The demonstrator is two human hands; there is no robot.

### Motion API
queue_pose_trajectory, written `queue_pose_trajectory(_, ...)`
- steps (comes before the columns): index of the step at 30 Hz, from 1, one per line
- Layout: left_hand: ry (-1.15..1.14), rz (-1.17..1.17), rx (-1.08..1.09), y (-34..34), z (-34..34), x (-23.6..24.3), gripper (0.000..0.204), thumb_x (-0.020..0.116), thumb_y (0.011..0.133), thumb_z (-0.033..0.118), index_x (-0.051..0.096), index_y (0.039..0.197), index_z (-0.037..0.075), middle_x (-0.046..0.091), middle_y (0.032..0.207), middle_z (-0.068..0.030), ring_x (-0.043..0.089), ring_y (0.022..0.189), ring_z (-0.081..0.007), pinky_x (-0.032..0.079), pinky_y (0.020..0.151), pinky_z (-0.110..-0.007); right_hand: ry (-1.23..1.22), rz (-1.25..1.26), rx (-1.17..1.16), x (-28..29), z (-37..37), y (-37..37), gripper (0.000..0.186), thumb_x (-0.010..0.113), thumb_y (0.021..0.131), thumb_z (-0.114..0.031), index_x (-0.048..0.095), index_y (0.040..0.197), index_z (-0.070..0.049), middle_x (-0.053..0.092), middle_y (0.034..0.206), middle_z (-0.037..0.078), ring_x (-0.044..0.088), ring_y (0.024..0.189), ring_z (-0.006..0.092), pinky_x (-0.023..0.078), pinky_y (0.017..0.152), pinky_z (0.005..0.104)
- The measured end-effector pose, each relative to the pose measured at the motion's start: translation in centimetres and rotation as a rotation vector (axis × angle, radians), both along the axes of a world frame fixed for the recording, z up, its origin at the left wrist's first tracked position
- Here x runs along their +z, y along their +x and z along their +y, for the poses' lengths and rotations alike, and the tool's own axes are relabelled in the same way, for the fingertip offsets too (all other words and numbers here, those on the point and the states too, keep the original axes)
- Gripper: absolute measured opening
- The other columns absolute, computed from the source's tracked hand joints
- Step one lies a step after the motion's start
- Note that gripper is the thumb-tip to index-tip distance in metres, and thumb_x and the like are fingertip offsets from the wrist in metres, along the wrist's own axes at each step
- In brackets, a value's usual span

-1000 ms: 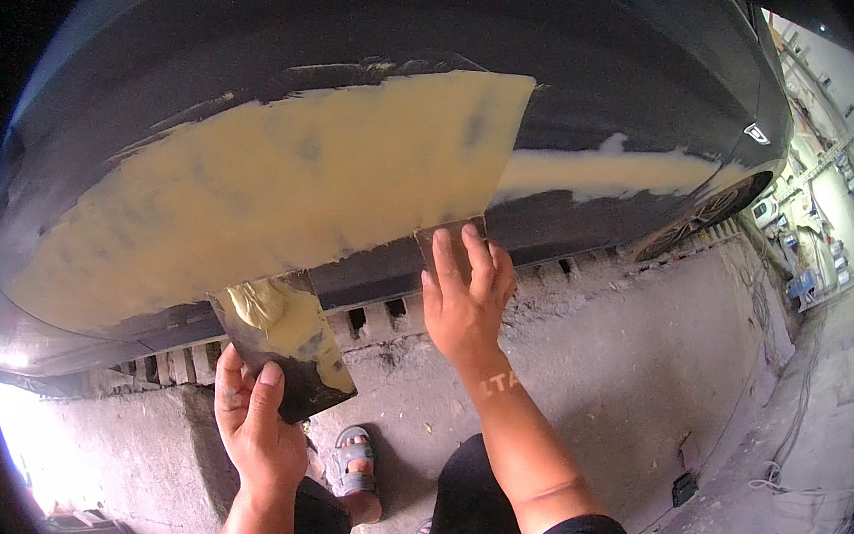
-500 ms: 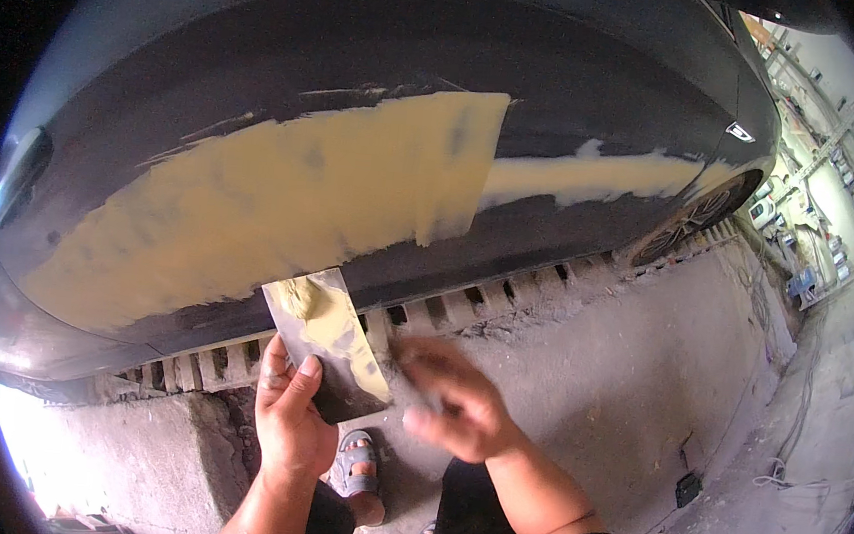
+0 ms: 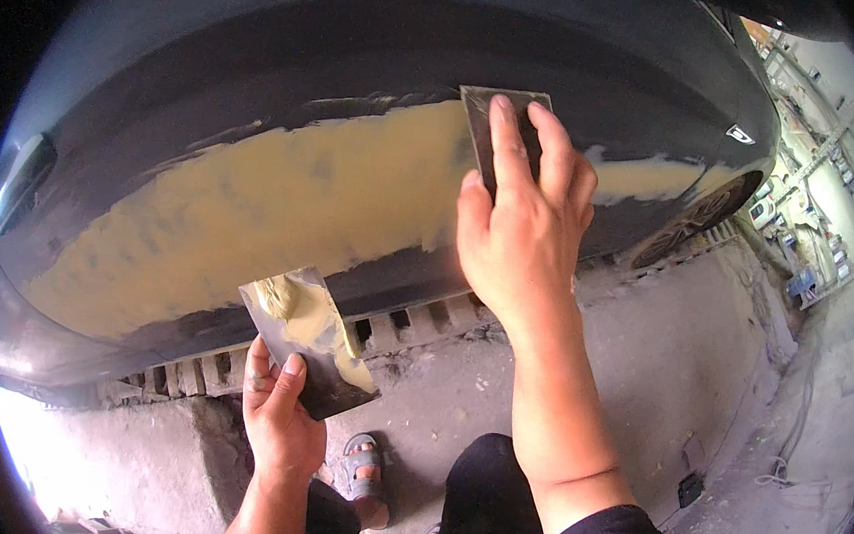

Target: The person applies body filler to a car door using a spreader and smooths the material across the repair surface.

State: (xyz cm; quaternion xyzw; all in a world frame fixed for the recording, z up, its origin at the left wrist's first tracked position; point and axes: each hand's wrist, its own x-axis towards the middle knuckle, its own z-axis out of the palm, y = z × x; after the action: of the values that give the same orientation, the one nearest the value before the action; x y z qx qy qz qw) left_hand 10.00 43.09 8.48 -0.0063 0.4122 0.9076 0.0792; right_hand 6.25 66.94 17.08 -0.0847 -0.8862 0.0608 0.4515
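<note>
A broad patch of yellow filler (image 3: pixel 251 203) covers the lower side of a dark car (image 3: pixel 364 41). Against the patch's right end, my right hand (image 3: pixel 531 215) presses a flat dark spreader (image 3: pixel 481 121), fingers spread along its back and thumb at its left edge. Lower down, my left hand (image 3: pixel 280 416) grips a flat rectangular mixing plate (image 3: pixel 341 399) between thumb and fingers. On that plate sits a lump of yellow filler (image 3: pixel 276 297), with more smeared across its surface. The plate is held just below the car's lower edge.
A slatted floor grate (image 3: pixel 423 319) runs beneath the car. To the right are the car's wheel (image 3: pixel 697 218), a small black object (image 3: pixel 690 491) on the floor and loose cables (image 3: pixel 782 474). My sandaled foot (image 3: pixel 363 463) stands below the plate.
My right hand has moved up from beside the plate to the car panel, bringing the spreader against the filler's right end. My left hand and the plate have shifted slightly left.
</note>
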Motion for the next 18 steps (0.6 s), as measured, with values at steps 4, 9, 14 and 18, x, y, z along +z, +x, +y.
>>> queue_pose_trajectory(4,-0.001,0.000,0.022,-0.1,-0.5,-0.3,0.045,0.055,0.094,0.000,0.045,0.139,0.000,0.060,0.129,-0.0120,0.057,0.118,-0.0202,0.040,0.107,-0.035,-0.020,-0.068,0.015,-3.0,-2.8,0.1,0.067,0.069,0.079,-0.015,0.045,0.142,-0.016,0.040,0.138,0.015,0.042,0.116,0.0433,0.040,0.089,0.0580)
queue_pose_trajectory(9,-0.045,0.013,0.053,0.0,-1.4,-0.3,0.045,0.055,0.094,0.000,0.047,0.138,0.000,0.060,0.129,-0.0122,0.057,0.118,-0.0208,0.040,0.107,-0.036,-0.064,-0.104,0.062,-12.1,-4.3,0.7,0.073,0.069,0.079,-0.014,0.043,0.147,-0.017,0.037,0.140,0.015,0.041,0.117,0.0419,0.037,0.090,0.0570)
queue_pose_trajectory(14,-0.017,0.022,0.037,0.1,-1.1,0.0,0.043,0.055,0.095,0.000,0.047,0.137,0.002,0.060,0.128,-0.0111,0.057,0.119,-0.0211,0.043,0.106,-0.038,-0.122,0.017,0.134,-18.8,-4.0,-0.9,0.070,0.072,0.078,-0.015,0.048,0.144,-0.017,0.039,0.140,0.013,0.042,0.118,0.0416,0.037,0.093,0.0570)
queue_pose_trajectory(18,-0.027,0.037,0.014,-0.1,-1.0,-0.3,0.042,0.055,0.096,0.002,0.047,0.137,0.003,0.060,0.127,-0.0103,0.058,0.117,-0.0205,0.043,0.105,-0.037,-0.106,-0.130,0.060,-19.1,-4.1,0.7,0.067,0.070,0.080,-0.018,0.048,0.143,-0.015,0.040,0.140,0.015,0.042,0.118,0.0412,0.036,0.097,0.0568)
